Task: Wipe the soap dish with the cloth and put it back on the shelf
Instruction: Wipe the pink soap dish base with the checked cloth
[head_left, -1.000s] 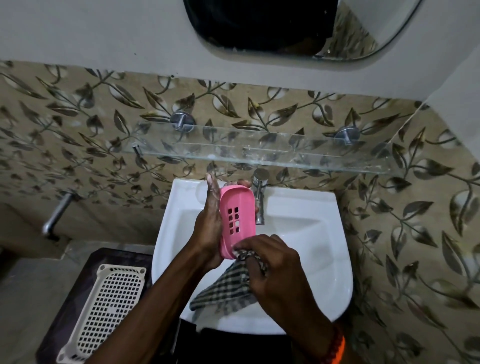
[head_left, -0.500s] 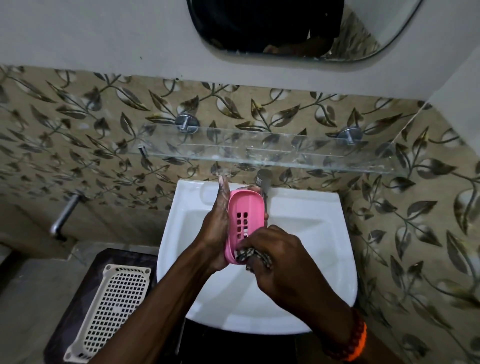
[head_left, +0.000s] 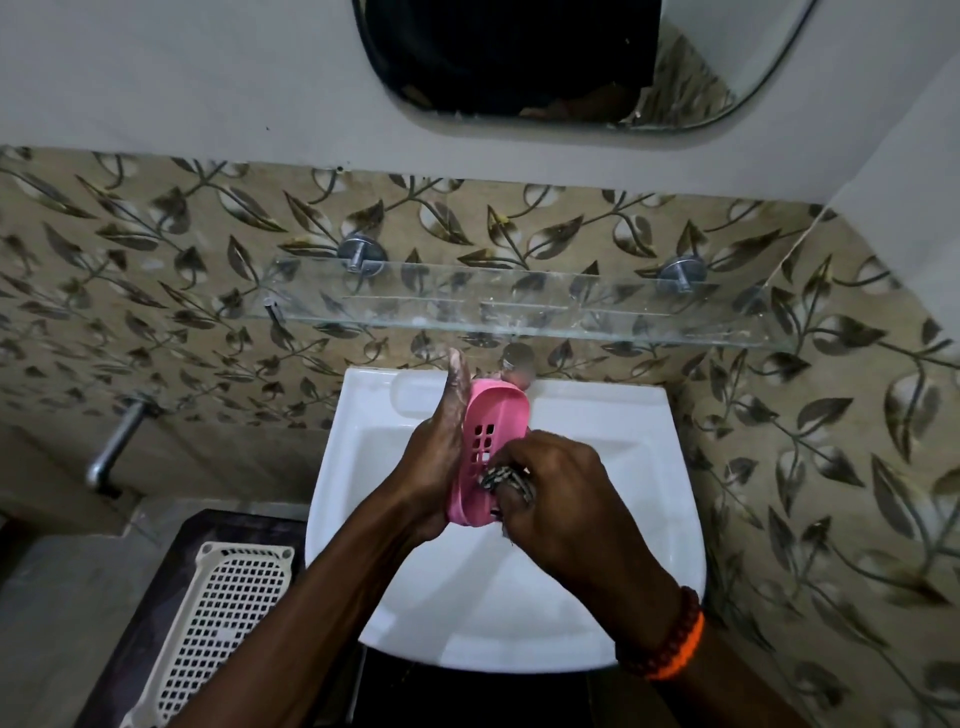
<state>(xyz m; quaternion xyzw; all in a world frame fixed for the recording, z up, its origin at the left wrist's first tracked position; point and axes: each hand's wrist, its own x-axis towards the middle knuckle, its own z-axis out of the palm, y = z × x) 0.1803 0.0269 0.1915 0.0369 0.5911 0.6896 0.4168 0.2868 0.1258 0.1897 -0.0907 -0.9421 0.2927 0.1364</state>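
A pink soap dish (head_left: 488, 447) was held on edge above the white sink (head_left: 649, 467), its slotted inside facing right, as a person wiped it. The left hand (head_left: 434, 462) cradled the dish from the 9 o'clock side, palm against its back and thumb pointing toward 12 o'clock; how firmly it clasped the dish could not be told. The right hand (head_left: 556, 499) was closed around a bunched checked cloth (head_left: 506, 477), pressing it into the dish's lower end at about 5 o'clock. The glass shelf (head_left: 519, 317), where the dish belongs, ran across the wall at 12 o'clock and looked bare. A hard push from the cloth could likely lever the dish out of the open-palmed hold and drop it into the basin. The tap (head_left: 519, 364) stood just behind the dish and could catch it on the lift toward the shelf.
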